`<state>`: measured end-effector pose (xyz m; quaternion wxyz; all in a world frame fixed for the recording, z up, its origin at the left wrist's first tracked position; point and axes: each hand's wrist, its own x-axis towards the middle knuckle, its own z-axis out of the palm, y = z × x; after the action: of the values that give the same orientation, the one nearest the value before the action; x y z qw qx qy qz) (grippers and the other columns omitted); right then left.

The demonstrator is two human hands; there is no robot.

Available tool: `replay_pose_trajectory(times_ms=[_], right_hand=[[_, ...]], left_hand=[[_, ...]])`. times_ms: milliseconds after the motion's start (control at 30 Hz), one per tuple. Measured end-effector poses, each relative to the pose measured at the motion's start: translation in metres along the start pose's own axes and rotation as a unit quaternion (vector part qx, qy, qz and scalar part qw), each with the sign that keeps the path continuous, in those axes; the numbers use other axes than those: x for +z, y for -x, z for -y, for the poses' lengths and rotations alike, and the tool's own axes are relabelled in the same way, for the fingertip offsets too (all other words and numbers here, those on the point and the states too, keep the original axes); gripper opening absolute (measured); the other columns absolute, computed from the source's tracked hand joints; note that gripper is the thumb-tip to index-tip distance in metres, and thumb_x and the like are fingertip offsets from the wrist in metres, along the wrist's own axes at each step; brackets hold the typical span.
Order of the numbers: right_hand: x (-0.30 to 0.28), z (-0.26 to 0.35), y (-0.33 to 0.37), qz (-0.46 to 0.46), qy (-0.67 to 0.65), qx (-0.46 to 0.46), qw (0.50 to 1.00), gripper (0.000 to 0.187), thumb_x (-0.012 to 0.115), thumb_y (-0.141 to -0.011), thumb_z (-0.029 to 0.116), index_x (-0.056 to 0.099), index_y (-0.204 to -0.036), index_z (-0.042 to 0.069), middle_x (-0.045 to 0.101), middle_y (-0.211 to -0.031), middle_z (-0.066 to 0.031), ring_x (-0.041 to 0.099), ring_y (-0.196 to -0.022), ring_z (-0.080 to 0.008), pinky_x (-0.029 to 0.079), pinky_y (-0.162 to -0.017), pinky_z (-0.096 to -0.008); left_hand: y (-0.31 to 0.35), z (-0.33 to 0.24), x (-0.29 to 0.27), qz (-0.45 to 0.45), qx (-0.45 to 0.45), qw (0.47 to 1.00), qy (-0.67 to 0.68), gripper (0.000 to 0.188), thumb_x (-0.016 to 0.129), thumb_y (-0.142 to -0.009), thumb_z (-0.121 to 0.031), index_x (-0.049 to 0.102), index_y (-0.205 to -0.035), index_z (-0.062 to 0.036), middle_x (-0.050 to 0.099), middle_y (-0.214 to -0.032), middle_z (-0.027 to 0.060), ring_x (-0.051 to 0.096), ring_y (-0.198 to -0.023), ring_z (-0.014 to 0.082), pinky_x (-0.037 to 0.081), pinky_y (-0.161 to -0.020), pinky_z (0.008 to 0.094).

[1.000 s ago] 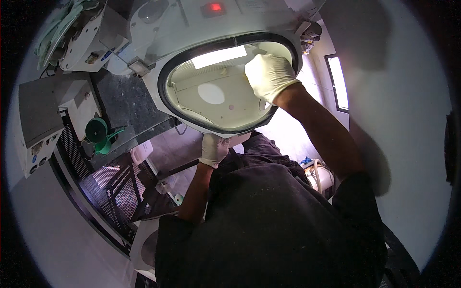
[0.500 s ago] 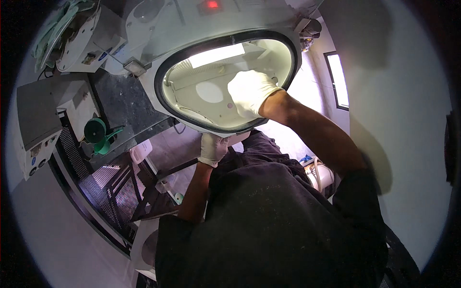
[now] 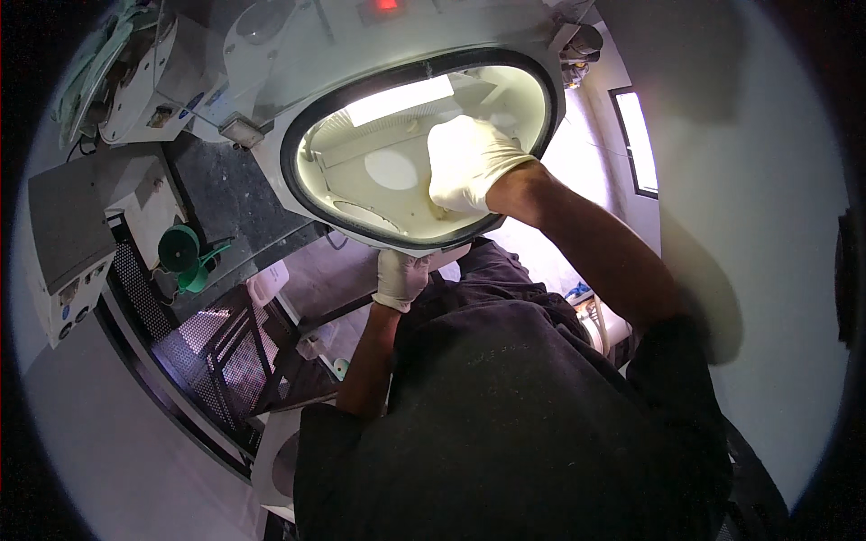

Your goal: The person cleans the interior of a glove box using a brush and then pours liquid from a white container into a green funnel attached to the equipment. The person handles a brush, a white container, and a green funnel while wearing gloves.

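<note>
A white cabinet with a wide oval opening rimmed by a black gasket (image 3: 433, 65) is in front of me, its inside (image 3: 347, 171) brightly lit. My right hand (image 3: 474, 167), in a white glove, is closed in a fist in the right half of the opening. What it holds, if anything, is hidden by the back of the hand. I cannot tell whether a pane covers the opening. Below the cabinet's lower edge is my left hand (image 3: 400, 279), also gloved, with its fingers tucked under and out of sight.
On the left, a dark worktop (image 3: 234, 176) carries a green round container (image 3: 179, 246) near its front edge. A grey-topped device (image 3: 72, 225) is farther left. A white plastic jug (image 3: 267, 281) sits below the worktop. A pale wall (image 3: 767, 180) rises on my right.
My right hand has shifted slightly down inside the opening's outline and now covers a small pinkish spot seen before. My left hand stays under the cabinet edge. The view has tilted slightly.
</note>
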<state>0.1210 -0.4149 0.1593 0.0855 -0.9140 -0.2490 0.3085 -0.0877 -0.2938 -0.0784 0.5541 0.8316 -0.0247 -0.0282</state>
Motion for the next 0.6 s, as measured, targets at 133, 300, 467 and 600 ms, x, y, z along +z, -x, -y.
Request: replay_pose_trajectory(times_ms=[133, 300, 467, 600], right_hand=[[0.003, 0.007, -0.008, -0.078, 0.031, -0.089, 0.992, 0.024, 0.063, -0.078, 0.015, 0.076, -0.089, -0.001, 0.073, -0.086, -0.0224, 0.073, -0.083, -0.0368, 0.059, -0.077, -0.0430], [0.038, 0.020, -0.038, 0.004, -0.070, -0.033, 0.997, 0.027, 0.062, -0.082, 0.019, 0.077, -0.097, 0.003, 0.073, -0.098, -0.0232, 0.073, -0.092, -0.0371, 0.058, -0.082, -0.0423], [0.026, 0.004, -0.026, 0.094, 0.007, -0.041, 0.995, 0.030, 0.065, -0.083, 0.025, 0.078, -0.100, 0.004, 0.074, -0.098, -0.0208, 0.072, -0.092, -0.0362, 0.058, -0.083, -0.0424], [0.029, -0.006, -0.027, 0.122, 0.064, -0.024, 0.990, 0.033, 0.069, -0.082, 0.031, 0.078, -0.102, 0.007, 0.075, -0.098, -0.0187, 0.073, -0.090, -0.0361, 0.059, -0.080, -0.0433]], left_hand=[[-0.002, -0.003, -0.002, 0.014, 0.014, 1.000, 0.002, 0.016, 0.064, -0.096, -0.005, 0.070, -0.110, 0.0016, 0.075, -0.102, 0.0120, 0.072, -0.094, 0.0204, 0.056, -0.080, 0.0348], [-0.002, -0.011, -0.006, 0.015, -0.008, 1.000, -0.014, 0.017, 0.068, -0.089, -0.009, 0.072, -0.105, -0.0045, 0.073, -0.099, 0.0158, 0.070, -0.091, 0.0343, 0.055, -0.079, 0.0437], [-0.003, -0.008, -0.002, -0.004, -0.014, 1.000, 0.021, 0.016, 0.070, -0.086, -0.011, 0.073, -0.101, -0.0078, 0.073, -0.097, 0.0168, 0.070, -0.090, 0.0398, 0.055, -0.077, 0.0474], [-0.004, -0.009, -0.001, -0.011, -0.011, 0.999, 0.035, 0.016, 0.070, -0.086, -0.011, 0.074, -0.101, -0.0084, 0.073, -0.096, 0.0169, 0.071, -0.087, 0.0394, 0.055, -0.075, 0.0474]])
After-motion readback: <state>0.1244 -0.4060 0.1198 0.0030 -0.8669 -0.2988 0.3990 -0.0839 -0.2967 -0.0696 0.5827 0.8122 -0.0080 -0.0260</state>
